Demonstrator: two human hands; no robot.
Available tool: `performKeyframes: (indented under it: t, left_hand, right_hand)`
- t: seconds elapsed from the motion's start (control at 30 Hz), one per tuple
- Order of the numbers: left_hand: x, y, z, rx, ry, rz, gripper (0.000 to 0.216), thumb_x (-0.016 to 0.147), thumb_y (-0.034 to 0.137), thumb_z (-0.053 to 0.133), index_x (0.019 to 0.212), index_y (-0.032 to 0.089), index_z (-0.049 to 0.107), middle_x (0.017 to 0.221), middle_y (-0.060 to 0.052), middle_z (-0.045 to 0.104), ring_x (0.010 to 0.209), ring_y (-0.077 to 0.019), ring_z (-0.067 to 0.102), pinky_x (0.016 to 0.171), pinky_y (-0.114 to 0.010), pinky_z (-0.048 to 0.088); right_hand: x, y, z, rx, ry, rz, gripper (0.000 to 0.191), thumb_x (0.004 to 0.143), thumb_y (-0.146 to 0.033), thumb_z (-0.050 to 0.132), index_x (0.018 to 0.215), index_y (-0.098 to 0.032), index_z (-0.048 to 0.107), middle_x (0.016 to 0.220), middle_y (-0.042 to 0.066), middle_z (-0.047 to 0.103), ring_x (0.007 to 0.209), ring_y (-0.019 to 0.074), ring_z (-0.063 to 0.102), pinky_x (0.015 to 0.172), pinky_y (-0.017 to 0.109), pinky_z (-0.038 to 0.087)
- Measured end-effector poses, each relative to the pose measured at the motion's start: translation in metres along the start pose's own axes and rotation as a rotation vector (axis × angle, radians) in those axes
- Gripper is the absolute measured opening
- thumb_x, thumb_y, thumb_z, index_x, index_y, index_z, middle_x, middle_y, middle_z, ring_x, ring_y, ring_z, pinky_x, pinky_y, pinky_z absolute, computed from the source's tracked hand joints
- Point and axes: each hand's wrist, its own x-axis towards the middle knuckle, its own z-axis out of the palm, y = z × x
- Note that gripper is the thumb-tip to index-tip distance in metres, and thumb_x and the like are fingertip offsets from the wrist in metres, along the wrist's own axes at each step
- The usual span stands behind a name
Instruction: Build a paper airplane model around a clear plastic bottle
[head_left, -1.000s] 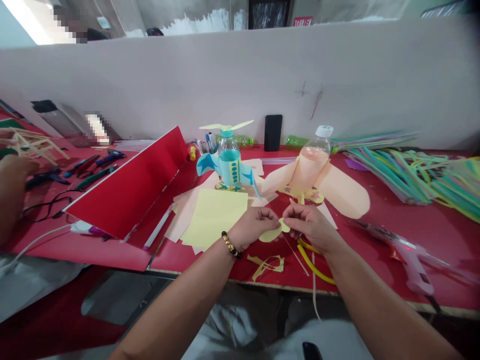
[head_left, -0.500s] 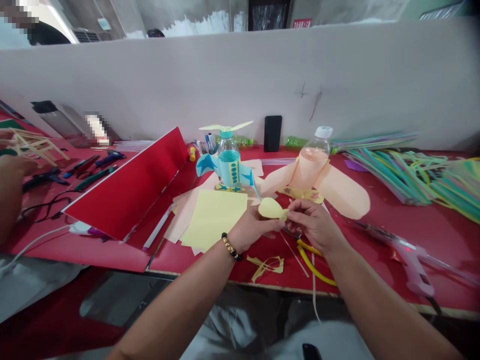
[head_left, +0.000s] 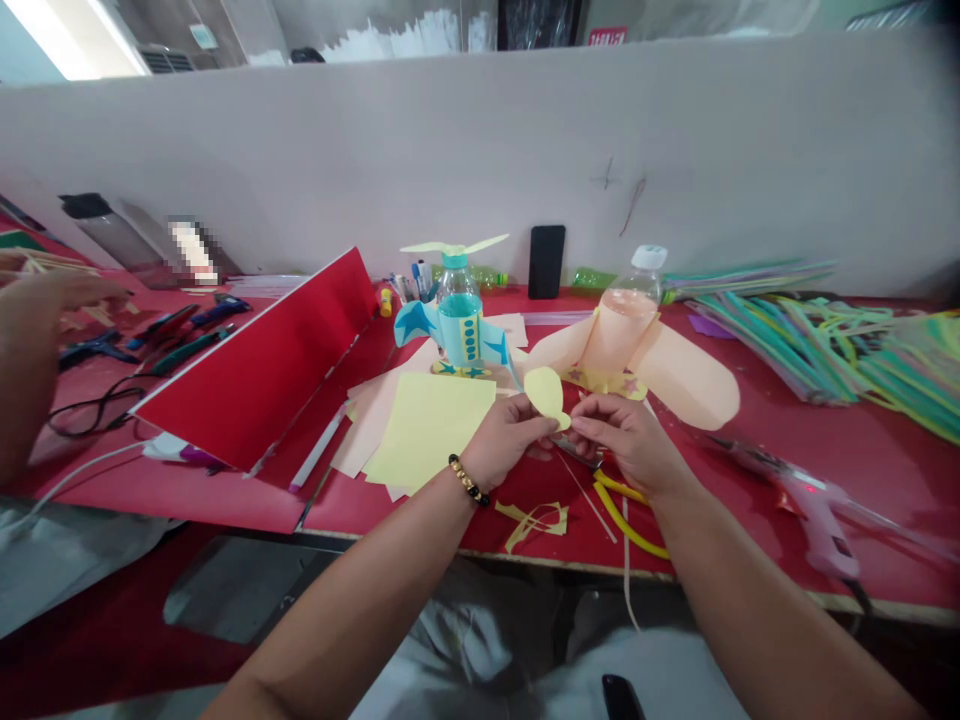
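Between my hands is a pale yellow paper cutout (head_left: 544, 392) with a rounded upper lobe. My left hand (head_left: 511, 436) pinches it from the left, thumb on its lower part. The fingers of my right hand (head_left: 621, 437) are pinched together at the cutout's lower right edge. Under my right hand lie scissors with yellow handles (head_left: 630, 525), their blades partly hidden. Just beyond my hands stands a bottle wrapped in peach paper (head_left: 622, 325) with wide paper wings. To its left is a finished-looking bottle with blue paper (head_left: 459, 325) and a pale yellow propeller on its cap.
Yellow paper sheets (head_left: 431, 425) lie left of my hands, with yellow scraps (head_left: 536, 525) near the table edge. A pink glue gun (head_left: 817, 510) rests at right, before bundled coloured strips (head_left: 795, 350). A red folded board (head_left: 262, 370) stands at left, near another person's arm (head_left: 26, 370).
The yellow cutout has turned more upright in my fingers, its rounded lobe now facing up. At the far left, the other person's hand has moved to the right.
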Motion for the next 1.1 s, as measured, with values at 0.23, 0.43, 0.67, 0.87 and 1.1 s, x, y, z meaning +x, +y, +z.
performKeyframes:
  t: [0.23, 0.43, 0.67, 0.87, 1.1]
  left_hand:
    - [-0.003, 0.003, 0.000, -0.039, -0.020, -0.012, 0.022, 0.065, 0.026, 0.072, 0.078, 0.012, 0.062, 0.064, 0.000, 0.061, 0.052, -0.0080, 0.055, 0.051, -0.022, 0.052]
    - [-0.007, 0.007, 0.002, -0.083, -0.035, -0.020, 0.022, 0.062, 0.024, 0.072, 0.078, 0.010, 0.063, 0.066, -0.002, 0.063, 0.054, -0.0093, 0.056, 0.051, -0.023, 0.052]
    - [-0.015, 0.012, -0.003, -0.122, -0.023, 0.021, 0.024, 0.063, 0.026, 0.073, 0.078, 0.011, 0.061, 0.065, 0.000, 0.060, 0.056, -0.0087, 0.056, 0.051, -0.021, 0.052]
    - [-0.040, 0.034, 0.005, -0.133, -0.031, 0.025, 0.022, 0.065, 0.023, 0.072, 0.080, 0.010, 0.063, 0.068, -0.002, 0.061, 0.057, -0.0088, 0.057, 0.052, -0.021, 0.052]
    - [-0.091, 0.038, 0.035, -0.132, -0.081, -0.074, 0.018, 0.065, 0.021, 0.072, 0.078, 0.012, 0.063, 0.067, -0.001, 0.063, 0.056, -0.0090, 0.058, 0.051, -0.022, 0.053]
  right_hand:
    - [-0.055, -0.024, -0.027, -0.907, -0.004, -0.056, 0.015, 0.077, -0.027, 0.061, 0.089, -0.018, 0.064, 0.085, 0.005, 0.065, 0.074, 0.0184, 0.059, 0.067, 0.030, 0.045]
    - [-0.073, 0.011, -0.027, -1.273, -0.001, 0.066, 0.032, 0.068, -0.007, 0.051, 0.098, -0.016, 0.058, 0.105, 0.012, 0.062, 0.100, 0.0252, 0.058, 0.082, 0.033, 0.042]
    - [-0.076, -0.003, -0.036, -1.313, 0.074, 0.162, 0.020, 0.066, -0.017, 0.055, 0.086, -0.017, 0.057, 0.093, 0.013, 0.067, 0.085, 0.0275, 0.063, 0.070, 0.034, 0.042]
    - [-0.143, 0.025, -0.055, -0.582, 0.401, 0.158, 0.032, 0.063, -0.045, 0.069, 0.085, -0.024, 0.060, 0.078, 0.006, 0.066, 0.072, 0.0256, 0.062, 0.061, 0.035, 0.049]
    - [-0.210, 0.063, 0.007, 0.030, 0.274, 0.388, 0.051, 0.072, -0.074, 0.048, 0.069, -0.023, 0.055, 0.057, 0.000, 0.050, 0.034, 0.0073, 0.034, 0.029, 0.022, 0.026]
